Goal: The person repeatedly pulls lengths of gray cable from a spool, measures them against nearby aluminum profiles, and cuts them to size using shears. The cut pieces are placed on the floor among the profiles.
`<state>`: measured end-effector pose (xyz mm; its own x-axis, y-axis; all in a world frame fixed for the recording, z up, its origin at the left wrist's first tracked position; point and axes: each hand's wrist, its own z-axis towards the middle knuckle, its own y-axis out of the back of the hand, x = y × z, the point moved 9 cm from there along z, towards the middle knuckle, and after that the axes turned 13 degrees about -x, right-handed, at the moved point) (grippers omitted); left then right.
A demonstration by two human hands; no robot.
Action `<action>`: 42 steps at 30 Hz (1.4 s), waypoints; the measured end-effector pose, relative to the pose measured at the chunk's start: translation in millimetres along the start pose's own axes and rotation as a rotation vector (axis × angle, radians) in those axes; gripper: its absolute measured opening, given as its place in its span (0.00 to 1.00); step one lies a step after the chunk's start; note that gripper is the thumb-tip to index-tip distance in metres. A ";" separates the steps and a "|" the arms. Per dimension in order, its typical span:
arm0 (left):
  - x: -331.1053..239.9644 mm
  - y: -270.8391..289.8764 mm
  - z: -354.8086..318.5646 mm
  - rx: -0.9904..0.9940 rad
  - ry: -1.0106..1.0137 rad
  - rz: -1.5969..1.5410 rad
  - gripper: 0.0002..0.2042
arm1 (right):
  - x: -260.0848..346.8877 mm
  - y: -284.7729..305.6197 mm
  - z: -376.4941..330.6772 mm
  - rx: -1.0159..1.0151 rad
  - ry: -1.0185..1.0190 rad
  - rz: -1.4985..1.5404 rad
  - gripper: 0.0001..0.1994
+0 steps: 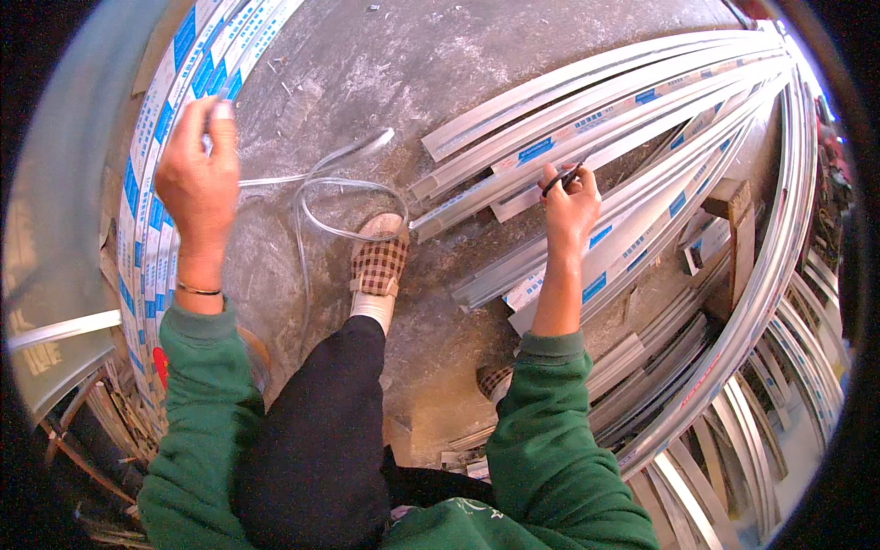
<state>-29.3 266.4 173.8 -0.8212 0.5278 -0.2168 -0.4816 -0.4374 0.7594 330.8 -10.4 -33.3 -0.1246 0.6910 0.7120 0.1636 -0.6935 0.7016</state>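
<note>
A clear plastic strip (321,183), looped on the concrete floor (385,64) before a checked slipper (379,264), is pinched at one end by the left hand (197,174), while a dark pen (561,179) is gripped by the right hand (570,206) over white profiles (596,119).

Concrete floor (440,82), grey, dusty: bundle of white profile strips (623,119) with blue labels; loop of clear tubing (344,188); wooden block (738,229); scattered debris.

Your sleeves (197,385) are green, your trousers (312,431) black. Your slipper (379,266) is brown-checked; the white profiles (587,128) carry blue labels.
</note>
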 end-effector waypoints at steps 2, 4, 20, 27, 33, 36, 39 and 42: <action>-14.3 -27.6 -22.6 0.210 0.068 -0.063 0.08 | 9.7 -6.6 -6.8 0.028 -0.006 0.109 0.17; -46.3 -62.4 -57.4 0.439 0.109 -0.283 0.08 | 23.5 -10.8 -13.6 0.038 0.044 0.168 0.17; -136.7 -163.0 -145.4 0.801 -0.092 -0.403 0.14 | 11.3 -35.7 -11.2 0.107 -0.208 0.485 0.12; -135.3 -165.0 -144.4 0.785 -0.108 -0.444 0.10 | 15.5 -27.1 8.1 -0.044 -0.032 0.205 0.17; -146.9 -164.3 -158.1 0.730 -0.194 -0.487 0.09 | 14.0 -19.4 9.8 -0.082 0.025 0.102 0.20; -154.8 -168.6 -165.4 0.748 -0.219 -0.498 0.09 | 12.9 -16.4 11.2 -0.108 0.059 0.012 0.20; -162.0 -173.7 -174.7 0.859 -0.220 -0.486 0.11 | 7.1 -17.9 11.2 -0.088 0.041 0.045 0.20; -153.0 -158.1 -154.1 0.674 -0.135 -0.590 0.14 | 7.8 -17.1 11.3 -0.059 0.061 0.032 0.19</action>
<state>125.3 142.6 -7.6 -0.4346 0.6304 -0.6433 -0.4968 0.4279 0.7550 338.1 9.1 -40.1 -0.1803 0.6556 0.7333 0.1106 -0.7273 0.6774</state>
